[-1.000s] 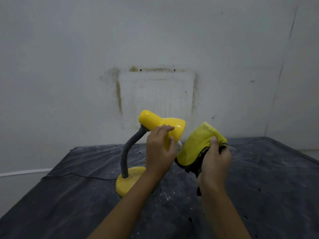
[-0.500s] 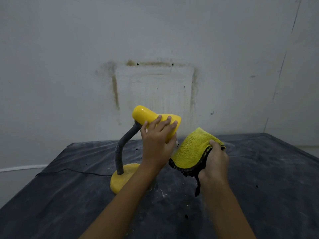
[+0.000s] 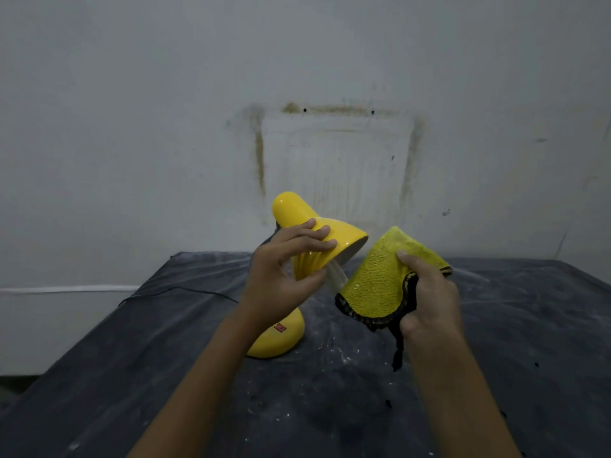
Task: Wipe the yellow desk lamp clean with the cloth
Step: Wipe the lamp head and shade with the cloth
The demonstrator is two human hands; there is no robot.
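left hand point(image 3: 281, 279) grips lamp shade point(image 3: 327, 241) | right hand point(image 3: 429, 299) clutches cloth point(image 3: 377, 279) just beside shade

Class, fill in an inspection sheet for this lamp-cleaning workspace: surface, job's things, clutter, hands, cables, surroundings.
Surface: dark sheet, dusted with white specks.
Job's things: yellow lamp, base on the sheet; yellow cloth with black edging, beside the shade, not clearly touching.
Clutter: nothing seen.
Hands: left hand in a grip on the shade; right hand holds the cloth.
Cables: black cord trailing left.
Surroundings: stained pale wall.
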